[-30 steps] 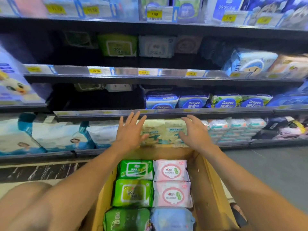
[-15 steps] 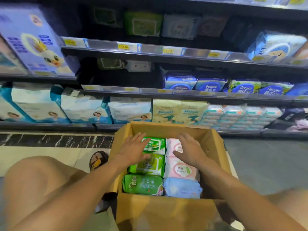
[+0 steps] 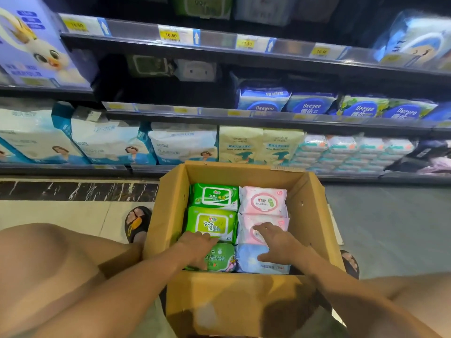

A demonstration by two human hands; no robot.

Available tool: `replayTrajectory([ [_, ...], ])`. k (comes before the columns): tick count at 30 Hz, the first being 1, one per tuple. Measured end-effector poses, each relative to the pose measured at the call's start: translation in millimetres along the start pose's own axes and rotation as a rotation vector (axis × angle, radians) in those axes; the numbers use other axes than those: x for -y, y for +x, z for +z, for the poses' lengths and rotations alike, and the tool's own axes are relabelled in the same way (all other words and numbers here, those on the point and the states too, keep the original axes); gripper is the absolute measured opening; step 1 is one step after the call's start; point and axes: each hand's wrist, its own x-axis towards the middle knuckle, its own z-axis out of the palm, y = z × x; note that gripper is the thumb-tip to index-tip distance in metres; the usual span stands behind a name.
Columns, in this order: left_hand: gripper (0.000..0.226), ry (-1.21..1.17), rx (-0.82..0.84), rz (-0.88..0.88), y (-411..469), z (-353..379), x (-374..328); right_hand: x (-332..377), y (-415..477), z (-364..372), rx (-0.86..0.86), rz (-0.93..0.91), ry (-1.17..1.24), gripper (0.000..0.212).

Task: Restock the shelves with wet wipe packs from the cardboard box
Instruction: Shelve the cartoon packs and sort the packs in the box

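both hands have slid back to the near edge of the cardboard box (image 3: 170, 215), left hand (image 3: 197, 247) flat on the dark green pack (image 3: 220, 259), right hand (image 3: 275, 242) spread over a pink pack (image 3: 247, 230) and the pale blue pack (image 3: 251, 263), each grip loose, holding nothing; six packs (image 3: 213, 197) remain boxed, shelves (image 3: 219, 113) seemingly unfilled.

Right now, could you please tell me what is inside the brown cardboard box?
Six wet wipe packs show on top: three green packs, two pink packs, one pale blue pack. Any layers beneath are covered.
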Motion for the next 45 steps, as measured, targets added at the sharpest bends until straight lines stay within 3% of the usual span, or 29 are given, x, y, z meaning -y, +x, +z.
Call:
replayTrajectory([
  [3,0.091,0.011,0.0,0.005,9,11,-3,-6,4,6,-0.014,-0.006,0.033,0.093],
  [7,0.103,-0.011,0.043,0.025,23,14,1,-11,9,9,-0.033,0.014,0.074,0.088],
  [11,0.104,-0.153,0.107,0.057,29,20,16,-12,12,11,-0.017,0.03,0.093,0.083],
  [16,0.104,-0.324,0.044,0.016,24,28,14,-13,14,9,-0.024,0.045,0.13,0.082],
  [20,0.101,-0.197,-0.021,-0.003,25,38,8,-13,11,8,-0.046,0.062,0.208,0.077],
  [23,0.123,-0.139,-0.069,0.044,24,40,11,-14,9,9,-0.048,0.056,0.251,0.075],
  [24,0.119,-0.133,-0.083,0.049,25,42,12,-15,9,9,-0.046,0.052,0.257,0.075],
  [28,0.05,-0.318,-0.251,-0.003,21,31,23,-11,9,5,-0.042,0.04,0.261,0.074],
  [30,0.032,-0.325,-0.249,-0.005,18,20,30,-8,10,3,-0.034,0.043,0.272,0.074],
  [31,0.034,-0.33,-0.21,0.004,17,19,30,-7,10,3,-0.029,0.043,0.277,0.074],
  [32,0.05,-0.33,-0.149,0.012,17,20,28,-7,10,3,-0.031,0.041,0.279,0.073],
  [34,0.099,-0.296,-0.036,0.003,15,25,21,-7,7,3,-0.035,0.035,0.289,0.073],
  [35,0.112,-0.259,-0.01,-0.009,16,28,16,-8,6,4,-0.036,0.032,0.294,0.073],
  [45,0.125,-0.084,-0.102,0.11,26,40,13,-12,1,11,-0.005,0.046,0.286,0.074],
])
